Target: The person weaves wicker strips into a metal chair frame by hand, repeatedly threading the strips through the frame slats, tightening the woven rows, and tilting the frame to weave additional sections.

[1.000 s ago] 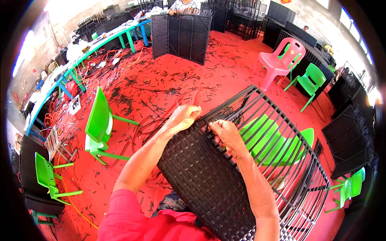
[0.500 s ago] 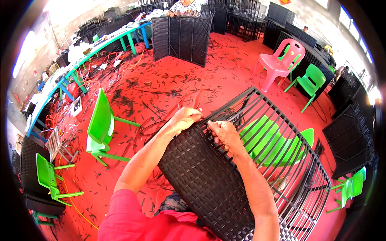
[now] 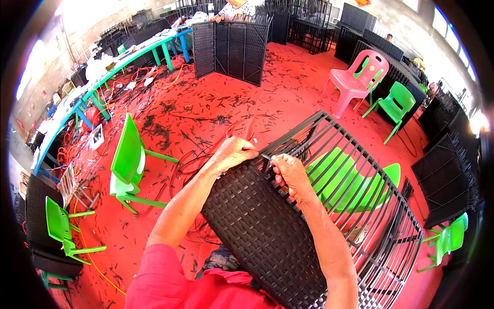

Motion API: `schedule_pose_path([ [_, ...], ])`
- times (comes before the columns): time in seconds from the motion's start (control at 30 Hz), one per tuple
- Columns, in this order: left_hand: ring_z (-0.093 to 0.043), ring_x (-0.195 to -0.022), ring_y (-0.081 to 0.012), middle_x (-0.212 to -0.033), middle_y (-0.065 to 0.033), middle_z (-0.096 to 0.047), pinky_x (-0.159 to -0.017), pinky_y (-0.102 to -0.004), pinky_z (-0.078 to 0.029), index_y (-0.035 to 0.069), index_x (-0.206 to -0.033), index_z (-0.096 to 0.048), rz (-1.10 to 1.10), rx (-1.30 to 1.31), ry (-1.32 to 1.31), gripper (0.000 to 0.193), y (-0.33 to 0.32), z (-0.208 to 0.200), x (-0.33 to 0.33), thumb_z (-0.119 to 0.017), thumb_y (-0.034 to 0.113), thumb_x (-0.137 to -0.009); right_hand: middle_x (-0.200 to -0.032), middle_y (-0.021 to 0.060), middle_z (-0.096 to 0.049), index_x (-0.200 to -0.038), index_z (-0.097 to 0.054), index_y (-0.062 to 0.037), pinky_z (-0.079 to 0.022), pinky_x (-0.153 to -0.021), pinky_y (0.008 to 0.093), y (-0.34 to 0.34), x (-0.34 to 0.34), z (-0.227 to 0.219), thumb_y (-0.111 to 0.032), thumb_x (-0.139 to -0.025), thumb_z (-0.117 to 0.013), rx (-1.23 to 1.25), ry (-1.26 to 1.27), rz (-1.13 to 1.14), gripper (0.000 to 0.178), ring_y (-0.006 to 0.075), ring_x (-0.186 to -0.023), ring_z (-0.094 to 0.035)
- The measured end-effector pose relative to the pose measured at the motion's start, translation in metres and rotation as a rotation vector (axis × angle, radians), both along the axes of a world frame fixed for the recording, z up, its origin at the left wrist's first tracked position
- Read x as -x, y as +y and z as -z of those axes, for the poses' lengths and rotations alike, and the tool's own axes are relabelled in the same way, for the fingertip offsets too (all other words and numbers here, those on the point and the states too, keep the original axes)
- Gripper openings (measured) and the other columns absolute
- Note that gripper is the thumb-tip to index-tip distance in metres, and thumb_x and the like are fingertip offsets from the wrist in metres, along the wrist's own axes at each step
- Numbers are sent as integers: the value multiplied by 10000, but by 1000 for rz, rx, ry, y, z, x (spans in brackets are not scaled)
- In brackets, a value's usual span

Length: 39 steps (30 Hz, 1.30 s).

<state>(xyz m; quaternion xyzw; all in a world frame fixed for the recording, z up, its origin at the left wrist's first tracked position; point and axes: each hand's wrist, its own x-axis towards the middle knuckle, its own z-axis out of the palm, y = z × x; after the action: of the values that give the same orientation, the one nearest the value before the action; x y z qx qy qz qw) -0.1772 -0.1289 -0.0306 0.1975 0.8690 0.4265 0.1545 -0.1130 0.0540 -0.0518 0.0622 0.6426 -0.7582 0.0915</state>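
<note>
Across my lap lies a black furniture panel, its near left part covered in wicker weave (image 3: pixel 260 221) and its far right part bare slats (image 3: pixel 355 154). At the upper edge of the weave, my right hand (image 3: pixel 289 172) pinches a thin dark wicker strip (image 3: pixel 265 156). The strip points toward my left hand (image 3: pixel 237 151), whose fingers are closed at the panel's left corner; they appear to grip the strip's other end, though the fingertips partly hide it. Loose dark strips (image 3: pixel 298 150) lie by the slats beyond my right hand.
A green chair (image 3: pixel 334 175) shows beneath the slats. Another green chair (image 3: pixel 128 165) stands left, a pink chair (image 3: pixel 360 77) far right. Dark scraps (image 3: pixel 164 126) litter the red floor. A person (image 3: pixel 237 9) stands behind a black folding panel (image 3: pixel 239 49); a long table (image 3: pixel 121 59) lines the left.
My right hand has shifted slightly right, away from my left hand. More of the strip shows between them. The panel stays in about the same place.
</note>
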Motion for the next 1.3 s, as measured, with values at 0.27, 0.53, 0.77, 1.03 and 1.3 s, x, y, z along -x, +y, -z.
schedule_pose_path([
  [0.27, -566, -638, -91, -695, -69, -632, -613, -265, -444, 11, -886, -650, -1, 27, 276, 210, 1, 7, 0, -627, 167, -748, -587, -16, -486, -751, -544, -61, -314, -350, 199, -1, 8, 4, -251, -839, -565, -104, -18, -17, 211, 62, -401, -427],
  [0.53, -555, -695, -91, -772, -23, -624, -634, -249, -438, 50, -841, -650, -59, -319, -259, 132, -5, 17, 15, -647, 162, -771, -589, -16, -500, -788, -551, -41, -329, -357, 187, -7, 5, 2, -249, -833, -582, -179, 18, -19, 215, 52, -400, -447],
  [0.77, -542, -685, -77, -771, -6, -622, -613, -254, -426, 22, -892, -638, -54, -86, -214, 210, -7, 24, 20, -598, 218, -829, -608, -3, -518, -870, -540, -15, -351, -367, 195, -11, 0, -2, -232, -833, -584, -276, 142, 27, 224, 52, -414, -462],
  [1.03, -567, -623, -127, -692, -58, -619, -559, -260, -434, 38, -802, -604, -365, -529, -120, 165, -10, 25, 29, -586, 201, -818, -627, 11, -528, -956, -548, 7, -406, -447, 205, -6, -18, -21, -229, -859, -542, -193, 204, -8, 255, 62, -507, -524],
  [1.3, -600, -811, -205, -887, -94, -614, -709, -356, -474, 25, -967, -561, -387, -855, -454, 403, -22, 10, 27, -514, 407, -849, -962, 132, -599, -1016, -574, -31, -475, -739, 309, 34, -121, -66, -179, -807, -582, -871, 418, -129, 256, 221, -857, -594],
])
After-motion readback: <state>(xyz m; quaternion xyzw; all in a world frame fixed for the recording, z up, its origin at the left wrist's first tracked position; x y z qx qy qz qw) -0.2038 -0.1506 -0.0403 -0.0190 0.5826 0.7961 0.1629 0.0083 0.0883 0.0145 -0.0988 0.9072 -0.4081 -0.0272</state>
